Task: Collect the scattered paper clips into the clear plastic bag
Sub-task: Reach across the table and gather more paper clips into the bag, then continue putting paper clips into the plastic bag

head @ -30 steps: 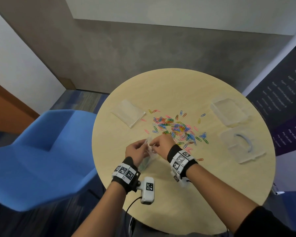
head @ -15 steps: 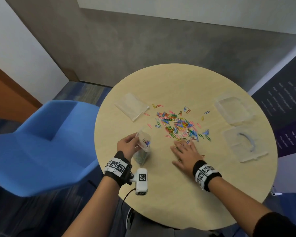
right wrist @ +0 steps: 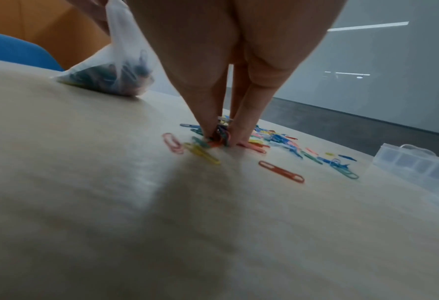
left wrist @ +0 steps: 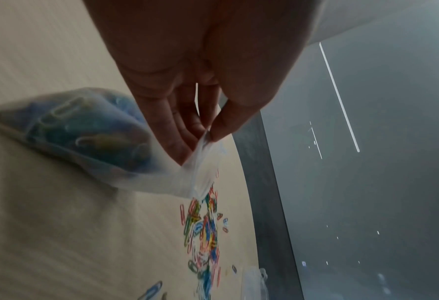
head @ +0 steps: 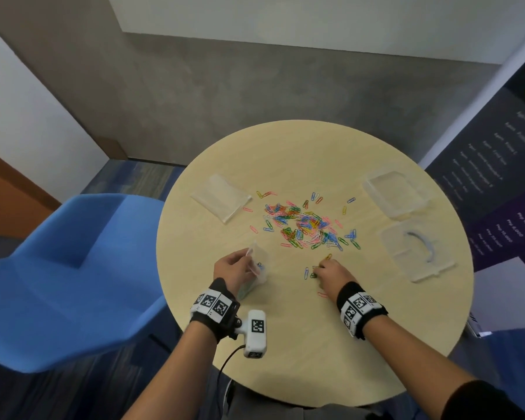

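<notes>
Coloured paper clips lie scattered over the middle of the round table. My left hand pinches the top edge of a clear plastic bag, whose bottom rests on the table with several clips inside. My right hand is down on the table at the pile's near edge, its thumb and fingers pinched round a small bunch of clips. A few loose clips lie around it.
An empty clear bag lies flat at the table's back left. A clear plastic box and its lid sit at the right. A blue chair stands to the left of the table.
My right hand left the bag, went right to the table, flattened on the clips, and now its fingers have closed round a bunch. The left hand kept holding the bag upright.
</notes>
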